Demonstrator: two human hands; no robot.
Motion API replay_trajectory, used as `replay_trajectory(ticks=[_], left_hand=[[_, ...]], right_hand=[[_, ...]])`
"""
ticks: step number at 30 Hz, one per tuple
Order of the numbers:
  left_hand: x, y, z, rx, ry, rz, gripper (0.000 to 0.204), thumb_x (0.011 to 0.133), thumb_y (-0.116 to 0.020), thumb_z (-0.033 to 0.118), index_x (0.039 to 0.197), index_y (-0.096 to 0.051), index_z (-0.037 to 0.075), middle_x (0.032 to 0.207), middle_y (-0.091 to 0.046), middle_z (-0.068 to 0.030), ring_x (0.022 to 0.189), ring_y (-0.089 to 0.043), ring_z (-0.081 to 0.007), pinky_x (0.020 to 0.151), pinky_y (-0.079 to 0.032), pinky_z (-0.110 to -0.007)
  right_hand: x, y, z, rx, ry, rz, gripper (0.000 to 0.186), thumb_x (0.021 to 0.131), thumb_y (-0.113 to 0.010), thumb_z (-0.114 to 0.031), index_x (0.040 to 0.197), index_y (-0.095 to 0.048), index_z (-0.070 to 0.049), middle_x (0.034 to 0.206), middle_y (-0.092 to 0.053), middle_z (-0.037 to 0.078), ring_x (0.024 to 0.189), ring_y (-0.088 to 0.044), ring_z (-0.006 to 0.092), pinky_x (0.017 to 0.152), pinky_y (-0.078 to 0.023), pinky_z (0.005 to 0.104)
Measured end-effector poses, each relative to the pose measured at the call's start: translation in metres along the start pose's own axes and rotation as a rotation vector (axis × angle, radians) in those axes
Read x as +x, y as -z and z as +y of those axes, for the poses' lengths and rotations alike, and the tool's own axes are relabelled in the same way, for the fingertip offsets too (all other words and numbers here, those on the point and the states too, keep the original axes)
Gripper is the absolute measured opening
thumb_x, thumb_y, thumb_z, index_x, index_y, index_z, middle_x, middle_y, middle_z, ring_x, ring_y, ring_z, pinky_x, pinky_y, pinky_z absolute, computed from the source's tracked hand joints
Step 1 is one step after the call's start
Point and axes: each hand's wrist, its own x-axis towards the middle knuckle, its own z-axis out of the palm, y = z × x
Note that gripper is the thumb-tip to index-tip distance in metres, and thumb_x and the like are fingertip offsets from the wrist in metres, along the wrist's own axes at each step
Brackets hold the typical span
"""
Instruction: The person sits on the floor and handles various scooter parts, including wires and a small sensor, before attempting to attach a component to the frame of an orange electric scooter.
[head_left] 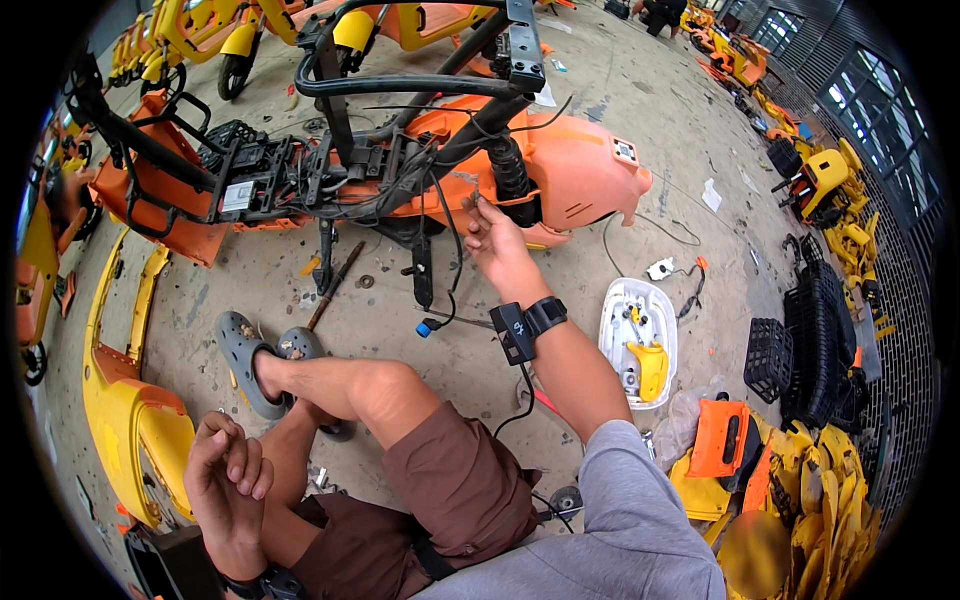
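Observation:
A partly stripped scooter (580, 180) with orange-pink panels, a black tube frame (400, 90) and loose cables lies across the upper middle. My right hand (494, 235) reaches to its orange body, fingers curled at a small greyish piece I cannot make out, beside a black ribbed part (508, 170). A cable with a blue connector (425, 330) hangs down left of that hand. My left hand (228, 470) is raised at lower left, loosely closed; what it holds, if anything, is hidden. It is near a long yellow panel (130, 400).
A white tub (610, 340) of small parts is right of my arm. Piled yellow panels (810, 480), an orange panel (715, 440) and black baskets (770, 355) line the right. A metal bar (338, 280) lies below the scooter. More scooters (240, 50) stand behind; a person (660, 15) crouches far back.

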Motion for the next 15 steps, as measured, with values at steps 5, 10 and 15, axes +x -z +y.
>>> replay_trajectory(ticks=[5, 10, 15], left_hand=[[0.0003, -0.0018, 0.0000, -0.003, 0.004, 0.005, 0.007, 0.091, -0.049, 0.013, 0.090, -0.049, 0.005, 0.054, -0.033, 0.0025, 0.042, -0.032, -0.0066, 0.037, -0.030, -0.020], [0.0003, -0.0038, -0.0001, -0.005, 0.003, 0.016, 0.007, 0.091, -0.049, 0.013, 0.090, -0.049, 0.005, 0.054, -0.033, 0.0025, 0.042, -0.032, -0.0067, 0.037, -0.030, -0.020], [0.0003, -0.0032, 0.0001, -0.003, 0.008, 0.022, 0.007, 0.091, -0.049, 0.013, 0.090, -0.049, 0.005, 0.054, -0.033, 0.0025, 0.042, -0.032, -0.0068, 0.037, -0.030, -0.020]], right_hand=[[-0.0004, -0.0003, -0.0018, 0.090, 0.004, -0.084, 0.010, 0.093, -0.057, -0.015, 0.102, -0.056, -0.013, 0.096, -0.065, 0.000, 0.065, -0.046, 0.0078, 0.053, -0.035, 0.0215], [-0.0003, -0.0020, -0.0011, 0.112, 0.041, -0.084, 0.016, 0.089, -0.063, -0.015, 0.104, -0.057, -0.012, 0.092, -0.065, -0.001, 0.067, -0.048, 0.0073, 0.054, -0.035, 0.0212], [0.0017, 0.0000, 0.0008, 0.057, 0.090, -0.027, 0.019, 0.088, -0.065, -0.017, 0.105, -0.059, -0.011, 0.091, -0.064, 0.000, 0.068, -0.049, 0.0073, 0.055, -0.036, 0.0220]])
